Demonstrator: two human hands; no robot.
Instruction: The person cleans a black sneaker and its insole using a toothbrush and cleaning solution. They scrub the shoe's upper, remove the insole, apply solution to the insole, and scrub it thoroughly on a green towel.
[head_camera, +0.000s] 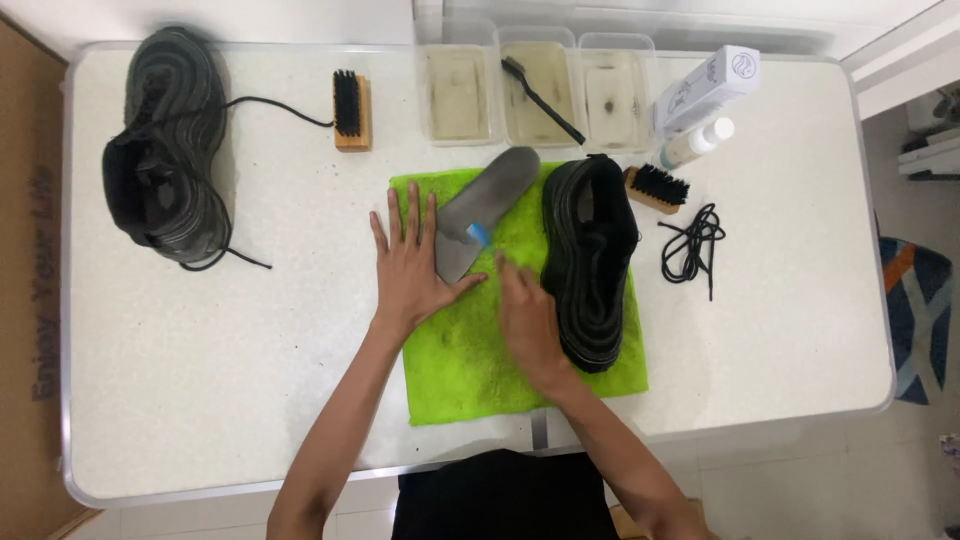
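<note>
A home shoe-cleaning setup: a white folding table (200, 400) on a tiled floor (800, 490), with 2 brushes (351, 110), 3 water tubs (538, 90) and a green towel (470, 370).

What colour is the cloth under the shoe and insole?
Bright lime green fuzzy cloth, with dark smudges; head view shows it.

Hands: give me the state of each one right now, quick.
Left hand: open, flat on the green towel, thumb against the grey insole.
Right hand: blurred, open, holding nothing, beside the black shoe.
</note>
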